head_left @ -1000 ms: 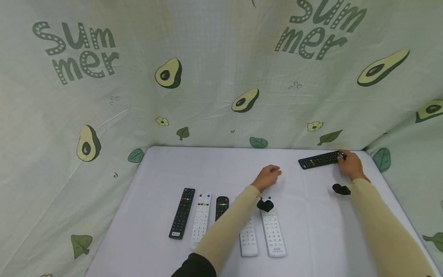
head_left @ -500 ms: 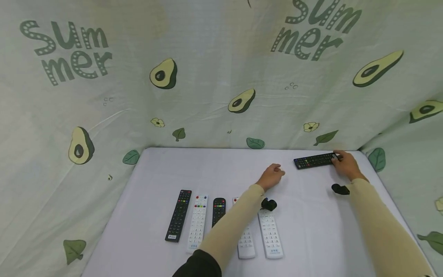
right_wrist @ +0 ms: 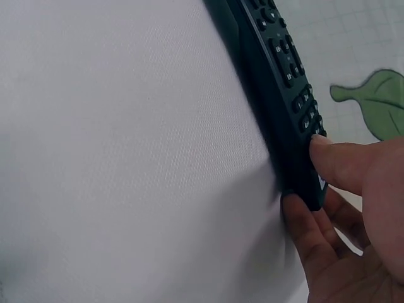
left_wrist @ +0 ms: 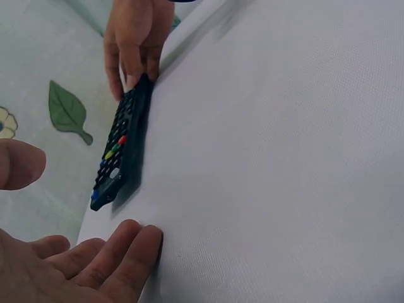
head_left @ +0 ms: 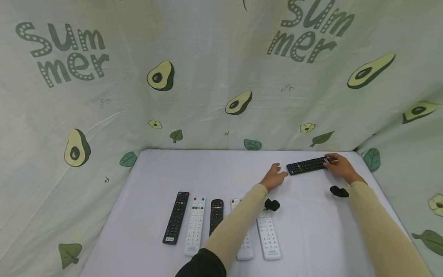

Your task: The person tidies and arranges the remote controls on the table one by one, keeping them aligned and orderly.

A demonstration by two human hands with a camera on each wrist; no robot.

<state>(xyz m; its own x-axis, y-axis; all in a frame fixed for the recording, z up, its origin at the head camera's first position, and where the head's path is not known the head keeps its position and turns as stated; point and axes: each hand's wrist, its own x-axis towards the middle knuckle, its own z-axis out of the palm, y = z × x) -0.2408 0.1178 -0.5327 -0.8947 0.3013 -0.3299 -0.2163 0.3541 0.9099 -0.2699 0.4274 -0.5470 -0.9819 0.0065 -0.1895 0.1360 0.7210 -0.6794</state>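
A black remote control [head_left: 307, 166] with small coloured buttons is near the back right of the table. My right hand [head_left: 340, 166] pinches its right end, thumb on the button face and fingers beneath, as the right wrist view shows. My left hand [head_left: 273, 177] is just off the remote's other end, thumb and fingers spread apart with nothing between them. In the left wrist view the remote [left_wrist: 120, 148] points toward the left hand's fingers [left_wrist: 136, 259].
A row of remotes lies at the front: a black one [head_left: 175, 218], a white one [head_left: 195, 225], a short black one [head_left: 216, 213] and two more white ones, partly behind my left sleeve [head_left: 238, 223]. A patterned cloth [head_left: 207, 57] hangs behind the white table [head_left: 194, 169].
My right hand has shifted the black remote leftward, closer to my left hand. The left hand has moved slightly right and its fingers have spread. The head view has turned a little.
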